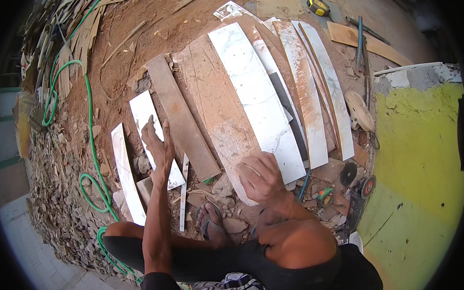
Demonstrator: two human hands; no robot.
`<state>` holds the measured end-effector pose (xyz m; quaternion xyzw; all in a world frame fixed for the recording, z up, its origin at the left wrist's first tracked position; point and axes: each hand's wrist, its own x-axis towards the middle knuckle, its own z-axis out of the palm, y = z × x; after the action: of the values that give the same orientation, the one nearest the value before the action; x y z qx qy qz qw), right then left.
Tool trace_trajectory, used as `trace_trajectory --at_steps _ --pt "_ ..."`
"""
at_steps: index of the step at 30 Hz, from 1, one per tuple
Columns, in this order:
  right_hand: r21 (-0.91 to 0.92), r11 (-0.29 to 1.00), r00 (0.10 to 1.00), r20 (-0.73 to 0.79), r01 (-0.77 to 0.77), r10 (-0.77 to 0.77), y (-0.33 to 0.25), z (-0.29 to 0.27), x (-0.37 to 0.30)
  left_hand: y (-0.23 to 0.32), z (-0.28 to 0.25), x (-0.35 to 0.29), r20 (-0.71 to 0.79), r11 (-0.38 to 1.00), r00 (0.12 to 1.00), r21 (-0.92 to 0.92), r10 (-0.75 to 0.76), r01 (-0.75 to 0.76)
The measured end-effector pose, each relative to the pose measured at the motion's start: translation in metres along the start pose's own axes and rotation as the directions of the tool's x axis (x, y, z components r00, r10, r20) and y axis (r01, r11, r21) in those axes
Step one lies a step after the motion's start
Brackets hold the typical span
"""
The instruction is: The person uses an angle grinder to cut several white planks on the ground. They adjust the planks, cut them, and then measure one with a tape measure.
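My left hand (159, 145) is over a short white tile strip (145, 108), its thumb and fingers apart; I cannot tell whether it touches the strip. My right hand (261, 178) is closed with curled fingers above the near end of a dusty, brownish board (217, 94). Whatever its fingers hold, if anything, is hidden. Just right of that hand lies a long white marbled tile (256, 98). Between my hands a brown tile strip (182, 118) lies face down. Further left is another narrow white strip (125, 169), and a thin white sliver (183, 195) lies near my foot.
More dusty tile strips (306, 91) lie to the right. An angle grinder (360, 199) and a black disc (348, 173) sit near the yellow-green slab (417, 179). A tape measure (318, 5) is at the back. A green hose (92, 129) runs past rubble (55, 197) at left.
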<state>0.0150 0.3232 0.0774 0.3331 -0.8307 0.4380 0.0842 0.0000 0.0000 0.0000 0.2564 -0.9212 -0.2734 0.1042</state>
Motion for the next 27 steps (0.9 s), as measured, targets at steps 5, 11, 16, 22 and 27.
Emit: trace_trajectory --at_steps 5,11,16,22,27 --pt "-0.216 0.872 0.879 -0.305 -0.439 0.367 0.039 -0.057 -0.036 0.103 0.023 -0.029 0.197 0.947 0.927 -0.085 0.320 -0.309" --pt "0.157 0.603 0.597 -0.087 -0.782 0.798 0.054 -0.066 -0.084 0.167 0.055 -0.079 0.450 0.887 0.766 -0.193 0.459 -0.418" --pt "0.290 0.563 0.568 -0.075 -0.774 0.820 0.065 -0.064 -0.103 0.170 0.064 -0.090 0.478 0.909 0.775 -0.170 0.413 -0.380" --pt "0.390 0.447 0.467 -0.048 -0.805 0.883 0.060 -0.059 -0.104 0.166 0.063 -0.091 0.465 0.906 0.777 -0.194 0.424 -0.377" --pt "0.372 0.464 0.473 -0.072 -0.804 0.878 0.058 -0.056 -0.100 0.161 0.061 -0.087 0.458 0.901 0.777 -0.192 0.432 -0.388"
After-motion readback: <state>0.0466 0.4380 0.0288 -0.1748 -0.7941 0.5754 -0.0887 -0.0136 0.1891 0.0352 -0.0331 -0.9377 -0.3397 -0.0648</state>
